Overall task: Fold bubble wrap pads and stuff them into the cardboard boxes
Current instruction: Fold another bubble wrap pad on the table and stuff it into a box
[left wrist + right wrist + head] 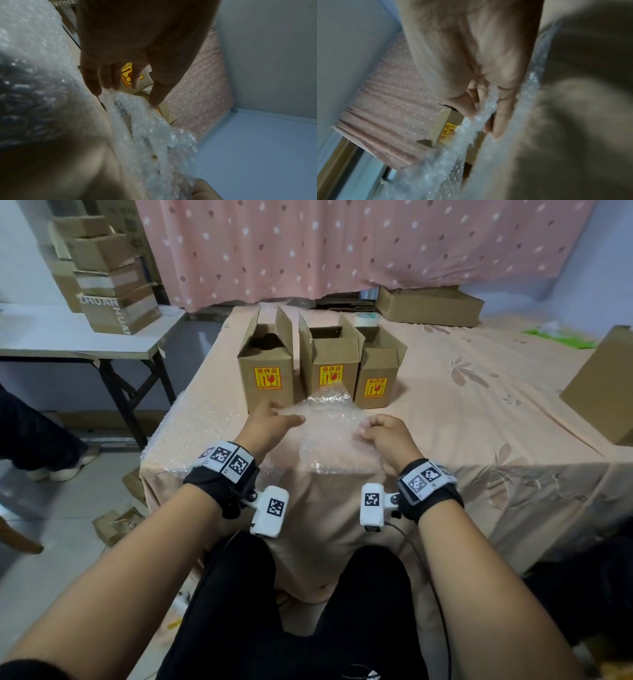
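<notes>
Presently, step in hand: folding a bubble wrap pad; judging by how it lies, the fold is only begun and nothing has yet gone into a box.
Pad: it lies on the cloth-covered tabletop, between the two hands, its far edge lifted and bunched just beyond the fingertips.
Left hand: fingers fairly straight and only a little spread, tips touching the pad's far left edge; the thumb presses the wrap from the other side, a loose pinch rather than a fist.
Right hand: fingers curled tight, grasping a ridge of the wrap that runs through the fist in the right wrist view.
Cardboard boxes: three stand upright with flaps open just beyond the fingertips, well clear of both grips.
More wrap: a loose sheet lies left of the left fingers.
Next move calls for: likely bringing the lifted edge over toward the body, both grips kept level so the layers meet squarely, then compressing the pad narrow enough for a box mouth.
</notes>
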Motion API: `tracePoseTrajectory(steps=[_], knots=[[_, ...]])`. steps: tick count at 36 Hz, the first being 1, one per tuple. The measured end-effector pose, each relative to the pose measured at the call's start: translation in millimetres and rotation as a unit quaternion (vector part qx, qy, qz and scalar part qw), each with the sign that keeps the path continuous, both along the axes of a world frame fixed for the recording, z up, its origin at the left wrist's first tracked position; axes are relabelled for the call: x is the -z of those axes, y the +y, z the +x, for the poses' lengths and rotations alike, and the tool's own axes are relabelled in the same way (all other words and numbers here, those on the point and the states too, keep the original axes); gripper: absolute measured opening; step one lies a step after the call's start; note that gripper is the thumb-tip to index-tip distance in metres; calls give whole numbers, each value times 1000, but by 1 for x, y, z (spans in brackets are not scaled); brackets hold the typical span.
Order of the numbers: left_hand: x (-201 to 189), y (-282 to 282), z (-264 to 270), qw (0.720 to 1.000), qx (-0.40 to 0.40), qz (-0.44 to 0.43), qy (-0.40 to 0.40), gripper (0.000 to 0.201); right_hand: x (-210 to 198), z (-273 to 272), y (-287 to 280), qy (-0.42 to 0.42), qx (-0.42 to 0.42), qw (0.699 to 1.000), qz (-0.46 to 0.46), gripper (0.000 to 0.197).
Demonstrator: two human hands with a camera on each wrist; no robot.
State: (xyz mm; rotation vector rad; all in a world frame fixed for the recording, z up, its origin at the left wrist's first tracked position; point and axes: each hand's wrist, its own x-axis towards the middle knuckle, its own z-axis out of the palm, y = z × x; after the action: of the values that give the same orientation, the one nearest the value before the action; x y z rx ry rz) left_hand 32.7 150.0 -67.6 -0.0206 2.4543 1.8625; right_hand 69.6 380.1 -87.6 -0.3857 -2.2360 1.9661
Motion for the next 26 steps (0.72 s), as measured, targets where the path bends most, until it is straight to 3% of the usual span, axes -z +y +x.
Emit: tracePoseTrajectory(steps=[4,8,11,14,16,19,21,24,26], knots=[[5,8,5,1000,-18,-13,-14,61,3,4,3,-2,19,1000,-13,23],[10,7,1,996,-77,-28,26,74,1,7,3,9,34,998,-48,22],[5,4,8,995,-67,-41,54,55,1,9,4,18,52,996,-65,23],[-3,4,25,991,-1,-95,100,44,2,10,4,25,70,994,-82,21],[-10,7,44,966,58,-179,177,55,5,10,3,27,74,994,-80,20],[-14,17,66,863,66,-375,333,66,8,9,2,26,76,995,-59,22],[-14,26,75,823,50,-420,379,60,9,10,1,25,77,995,-52,21],[-7,38,70,820,39,-428,379,45,10,8,1,24,75,995,-60,22],[-2,43,63,826,46,-442,347,49,11,7,1,25,69,995,-71,23]])
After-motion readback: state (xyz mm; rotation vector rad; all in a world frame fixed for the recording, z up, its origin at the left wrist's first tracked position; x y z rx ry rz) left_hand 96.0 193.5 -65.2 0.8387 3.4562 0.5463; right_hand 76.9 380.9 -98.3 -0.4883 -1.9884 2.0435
